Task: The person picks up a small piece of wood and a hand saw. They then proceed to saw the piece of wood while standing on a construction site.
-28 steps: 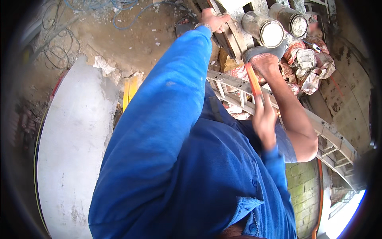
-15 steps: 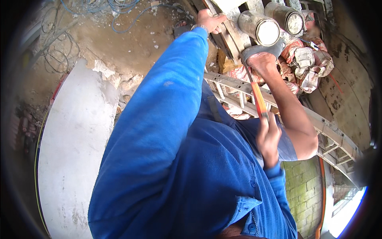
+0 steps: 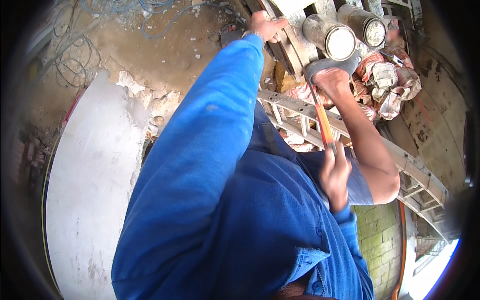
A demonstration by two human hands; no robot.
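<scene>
A building site: raw concrete slab [image 3: 90, 200], rubble, loose cables [image 3: 75, 55] (blue and black), metal ladder [image 3: 350, 135].

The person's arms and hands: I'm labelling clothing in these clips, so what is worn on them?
Both arms are in long, loose sleeves of a bright blue button-up work shirt. The left sleeve runs to the wrist, where a band like a watch or bracelet shows. The right sleeve ends in a cuff. The left hand and right hand are bare, with no gloves.
</scene>
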